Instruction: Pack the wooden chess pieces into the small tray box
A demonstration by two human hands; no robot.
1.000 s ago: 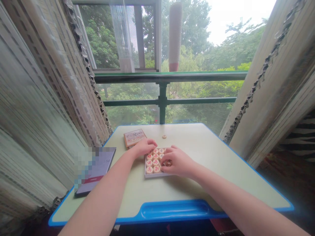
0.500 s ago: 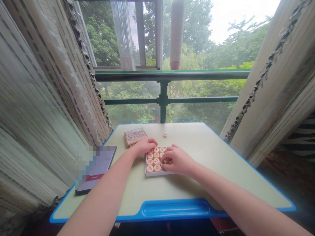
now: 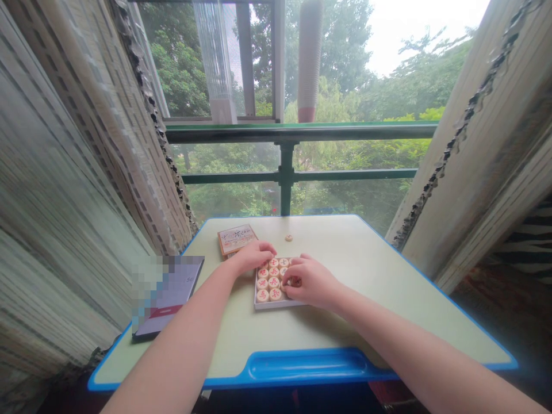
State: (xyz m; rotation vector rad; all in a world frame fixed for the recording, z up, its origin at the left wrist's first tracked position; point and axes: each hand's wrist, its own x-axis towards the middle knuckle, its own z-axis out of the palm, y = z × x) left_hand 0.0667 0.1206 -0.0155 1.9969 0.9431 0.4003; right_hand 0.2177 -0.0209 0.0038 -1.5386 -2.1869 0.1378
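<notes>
An open white box (image 3: 257, 305) lies at the middle of the desk, packed with rows of round Chinese chess pieces (image 3: 274, 282) that carry mostly red characters. My left hand (image 3: 254, 254) is curled over its far left corner, fingers bent down onto the rim and the corner pieces. Over the right part of the box, my right hand (image 3: 313, 280) has thumb and fingers curled around a piece among the others. That hand hides most of the right-hand pieces. One loose chess piece (image 3: 288, 237) lies on the desk beyond the box.
A printed box lid (image 3: 235, 234) sits behind my left wrist. At the left edge of the desk (image 3: 388, 310) lies a dark-edged flat thing (image 3: 172, 305), partly pixelated. Blue trim and a blue tray groove (image 3: 308, 366) run along the near side. Curtains hang at both sides.
My right fingers shift very slightly over the pieces. The left hand, the box and the loose piece stay where they were.
</notes>
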